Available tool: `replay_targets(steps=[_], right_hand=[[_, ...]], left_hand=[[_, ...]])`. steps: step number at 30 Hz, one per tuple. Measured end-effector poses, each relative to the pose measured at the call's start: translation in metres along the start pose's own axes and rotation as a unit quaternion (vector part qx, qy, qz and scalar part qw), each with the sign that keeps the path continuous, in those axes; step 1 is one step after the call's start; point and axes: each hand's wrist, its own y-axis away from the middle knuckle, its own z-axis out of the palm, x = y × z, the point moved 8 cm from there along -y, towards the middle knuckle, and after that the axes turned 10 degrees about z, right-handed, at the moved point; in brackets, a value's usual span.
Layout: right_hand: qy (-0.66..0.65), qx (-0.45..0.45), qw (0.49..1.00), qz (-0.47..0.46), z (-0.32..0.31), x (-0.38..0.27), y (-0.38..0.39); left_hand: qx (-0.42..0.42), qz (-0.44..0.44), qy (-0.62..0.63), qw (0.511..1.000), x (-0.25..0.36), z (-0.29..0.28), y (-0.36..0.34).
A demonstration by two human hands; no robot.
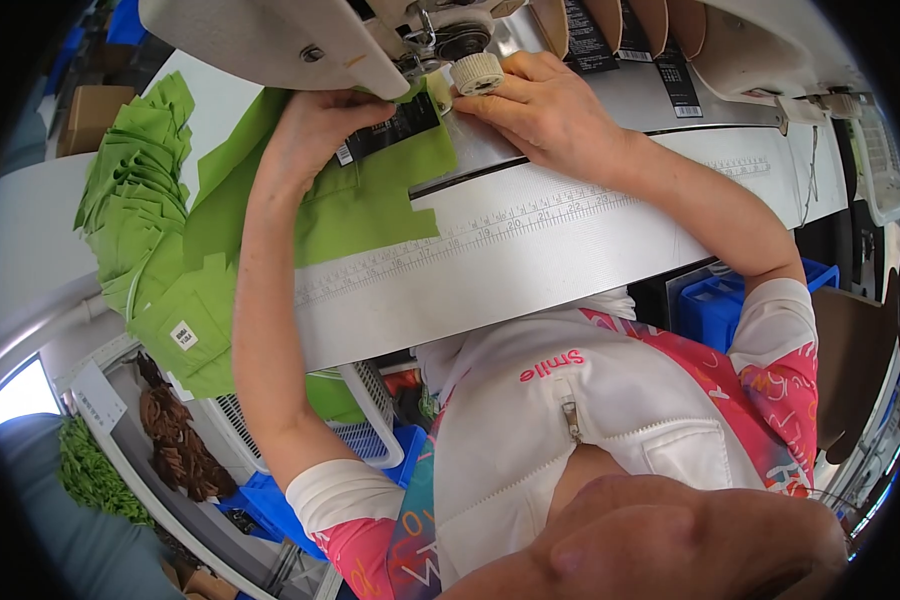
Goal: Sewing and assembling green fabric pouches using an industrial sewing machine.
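Observation:
A white sewing machine head [280, 45] hangs over the far side of the work plate. Under it lies green fabric [370, 205], with a black label [395, 130] on top near the needle area. My left hand [320, 135] is closed on the fabric, its thumb along the label's left end. My right hand [555, 115] is bent in beside a white ribbed knob [477, 75] on the machine. Its fingers are drawn together just right of the label; what they hold, if anything, is hidden.
A bunched stack of green pieces [135, 180] drapes over the table's left side. A printed ruler [530, 220] runs along the metal plate's near side. More black labels [678, 85] hang at the far right. Below are a white basket [370, 400] and a blue bin [710, 310].

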Motion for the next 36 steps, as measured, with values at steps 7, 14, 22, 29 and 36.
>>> replay_targets(steps=[7,14,22,29,36], right_hand=[[-0.001,-0.022,0.999,-0.028,0.006,-0.005,-0.002],[0.004,-0.015,0.999,-0.035,0.010,-0.006,-0.002],[0.012,-0.048,0.996,-0.075,0.014,-0.015,-0.005],[0.000,-0.044,0.997,-0.068,0.011,-0.013,-0.006],[-0.004,-0.042,0.997,-0.068,0.010,-0.015,-0.006]], left_hand=[[-0.010,-0.027,-0.015,0.999,-0.006,-0.002,-0.002],[-0.013,-0.037,-0.010,0.999,-0.005,-0.001,-0.001],[-0.001,-0.027,-0.032,0.999,-0.010,-0.005,0.000],[0.182,0.227,-0.288,0.912,0.037,-0.011,0.039],[0.345,0.251,-0.609,0.669,0.055,-0.021,0.073]])
